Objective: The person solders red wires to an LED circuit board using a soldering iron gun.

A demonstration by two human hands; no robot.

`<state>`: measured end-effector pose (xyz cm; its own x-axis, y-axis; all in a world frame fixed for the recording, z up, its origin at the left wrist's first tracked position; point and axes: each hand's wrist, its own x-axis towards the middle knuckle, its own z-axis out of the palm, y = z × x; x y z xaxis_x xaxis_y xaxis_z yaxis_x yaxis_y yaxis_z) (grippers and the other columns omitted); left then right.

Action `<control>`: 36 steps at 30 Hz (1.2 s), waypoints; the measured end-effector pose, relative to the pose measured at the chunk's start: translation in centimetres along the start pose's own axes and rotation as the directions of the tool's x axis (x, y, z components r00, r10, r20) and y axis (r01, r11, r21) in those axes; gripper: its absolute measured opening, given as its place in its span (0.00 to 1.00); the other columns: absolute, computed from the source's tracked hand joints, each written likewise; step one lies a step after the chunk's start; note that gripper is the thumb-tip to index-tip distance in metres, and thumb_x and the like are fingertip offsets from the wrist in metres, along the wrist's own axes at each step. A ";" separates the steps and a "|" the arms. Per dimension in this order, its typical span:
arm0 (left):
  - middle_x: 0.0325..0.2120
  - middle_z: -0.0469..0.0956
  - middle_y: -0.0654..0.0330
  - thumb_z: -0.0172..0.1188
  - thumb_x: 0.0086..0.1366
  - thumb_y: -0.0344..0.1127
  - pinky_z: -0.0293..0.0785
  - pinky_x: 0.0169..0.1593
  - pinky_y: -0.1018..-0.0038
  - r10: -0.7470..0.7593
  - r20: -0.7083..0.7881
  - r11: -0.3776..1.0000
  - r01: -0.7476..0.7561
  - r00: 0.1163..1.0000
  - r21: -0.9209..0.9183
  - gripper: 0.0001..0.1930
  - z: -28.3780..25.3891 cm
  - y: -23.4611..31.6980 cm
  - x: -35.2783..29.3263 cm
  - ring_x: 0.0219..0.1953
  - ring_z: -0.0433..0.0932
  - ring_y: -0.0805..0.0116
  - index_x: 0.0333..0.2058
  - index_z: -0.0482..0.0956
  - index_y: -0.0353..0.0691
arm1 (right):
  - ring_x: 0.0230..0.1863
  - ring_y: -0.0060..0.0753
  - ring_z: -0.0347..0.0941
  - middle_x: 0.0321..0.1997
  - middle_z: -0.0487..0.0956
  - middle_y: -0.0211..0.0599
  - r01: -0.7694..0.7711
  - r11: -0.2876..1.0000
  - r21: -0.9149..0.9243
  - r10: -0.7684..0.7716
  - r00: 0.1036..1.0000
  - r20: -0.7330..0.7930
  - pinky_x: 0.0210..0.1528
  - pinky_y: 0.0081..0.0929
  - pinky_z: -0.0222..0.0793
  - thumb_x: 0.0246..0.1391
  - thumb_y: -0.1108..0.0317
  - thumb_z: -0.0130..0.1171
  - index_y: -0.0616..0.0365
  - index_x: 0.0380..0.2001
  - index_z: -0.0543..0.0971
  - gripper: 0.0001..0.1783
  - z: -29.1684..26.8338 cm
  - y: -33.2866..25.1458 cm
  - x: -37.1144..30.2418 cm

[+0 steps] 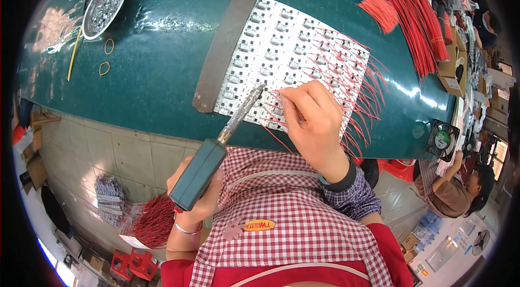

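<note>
My left hand [197,200] grips the teal handle of a soldering iron [206,165], whose metal shaft points up and to the right, with its tip [264,87] touching the white circuit board panel [281,54]. My right hand [313,119] rests on the panel's near edge, fingers pinched on a thin red wire [274,93] right beside the iron's tip. Many short red wires [357,86] stick out from the panel's right half. The panel lies on a green table [162,48].
A grey metal strip [225,48] lies along the panel's left edge. A metal bowl [104,6] sits far left, with rubber bands [108,46] nearby. Bundles of red wires [417,10] lie at the right. A small fan [442,139] stands at the table edge; another person [460,189] sits at right.
</note>
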<state>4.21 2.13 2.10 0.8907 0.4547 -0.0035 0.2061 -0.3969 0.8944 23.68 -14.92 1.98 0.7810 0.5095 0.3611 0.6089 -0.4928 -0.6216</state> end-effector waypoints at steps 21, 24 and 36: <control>0.28 0.78 0.52 0.63 0.45 0.17 0.75 0.29 0.72 0.003 0.052 1.000 -0.004 0.999 0.018 0.12 1.0 -0.8 -0.3 0.24 0.78 0.57 0.32 0.81 0.30 | 0.28 0.42 0.70 0.26 0.68 0.40 -0.025 0.998 -0.051 0.027 0.999 0.046 0.29 0.37 0.67 0.46 0.81 0.62 0.62 0.27 0.76 0.06 0.3 -0.3 0.5; 0.27 0.78 0.53 0.64 0.45 0.17 0.74 0.28 0.72 0.016 0.048 1.000 -0.016 0.999 0.015 0.12 0.8 -0.5 0.0 0.24 0.78 0.58 0.32 0.82 0.30 | 0.28 0.42 0.69 0.26 0.67 0.41 -0.025 0.998 -0.051 0.028 0.999 0.047 0.29 0.37 0.67 0.46 0.82 0.62 0.62 0.26 0.75 0.06 0.3 -0.3 0.5; 0.30 0.80 0.50 0.66 0.49 0.19 0.76 0.30 0.71 0.044 -0.017 0.999 -0.043 0.999 0.019 0.12 0.2 -0.3 -0.2 0.27 0.80 0.58 0.36 0.82 0.30 | 0.28 0.44 0.70 0.27 0.68 0.41 -0.060 0.997 -0.056 0.065 0.994 0.089 0.29 0.39 0.67 0.47 0.81 0.62 0.62 0.27 0.75 0.06 -0.2 -0.6 0.7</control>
<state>4.09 2.03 1.69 0.8918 0.4503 0.0430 0.1749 -0.4309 0.8853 23.90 -14.42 2.70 0.8035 0.5372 0.2565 0.5677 -0.5616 -0.6019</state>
